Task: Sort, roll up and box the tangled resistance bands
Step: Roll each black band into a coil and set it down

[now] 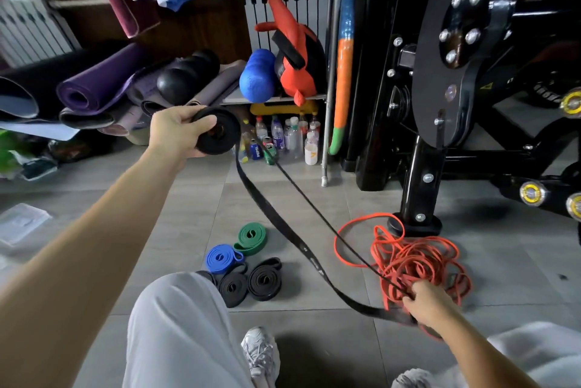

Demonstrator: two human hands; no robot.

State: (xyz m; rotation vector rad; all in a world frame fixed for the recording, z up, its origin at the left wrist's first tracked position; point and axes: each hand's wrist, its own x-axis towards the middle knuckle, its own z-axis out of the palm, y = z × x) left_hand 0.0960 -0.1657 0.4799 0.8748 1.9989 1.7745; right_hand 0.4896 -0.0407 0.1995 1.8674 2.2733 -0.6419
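My left hand (179, 133) is raised and grips a partly rolled black band (218, 131). Its loose length (283, 230) runs down across the floor to my right hand (429, 304), which pinches the far end of the loop low at the right. Beside that hand lies a tangled heap of thin red bands (418, 262). On the tiles by my knee sit rolled bands: a green one (251, 238), a blue one (221, 258) and two black ones (264, 280), (232, 288).
A clear plastic box (20, 224) lies at the left edge. A black gym machine (456, 104) stands at the right, its foot next to the red heap. Yoga mats (94, 86), foam rollers and bottles (283, 139) crowd the back wall.
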